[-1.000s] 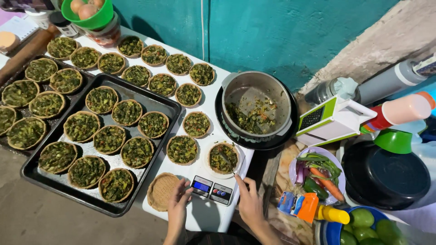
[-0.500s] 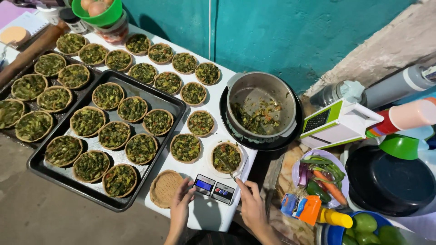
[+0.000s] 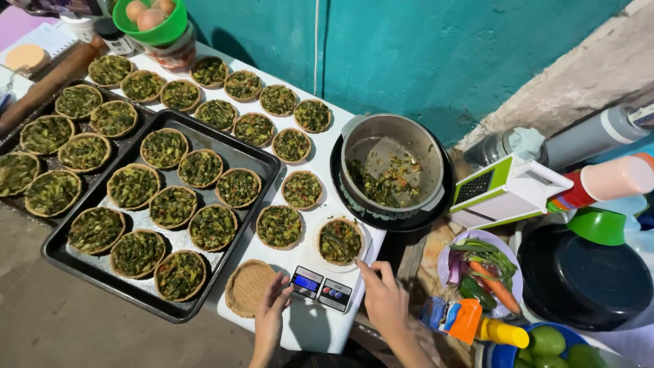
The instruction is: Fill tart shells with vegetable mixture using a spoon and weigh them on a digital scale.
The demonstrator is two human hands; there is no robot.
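Shift: both my hands are staying low at the small scale (image 3: 320, 289).
Left hand (image 3: 272, 310): resting open, fingertips touching the empty tart shell (image 3: 248, 286).
Right hand (image 3: 385, 300): I'm pinching a spoon handle (image 3: 368, 253) beside the filled tart (image 3: 340, 240).
Beyond: pot (image 3: 394, 163) is sitting on the tabletop (image 3: 320, 146).

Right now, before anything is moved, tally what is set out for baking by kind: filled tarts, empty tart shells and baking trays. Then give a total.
Filled tarts: 28
Empty tart shells: 1
Baking trays: 2
Total: 31
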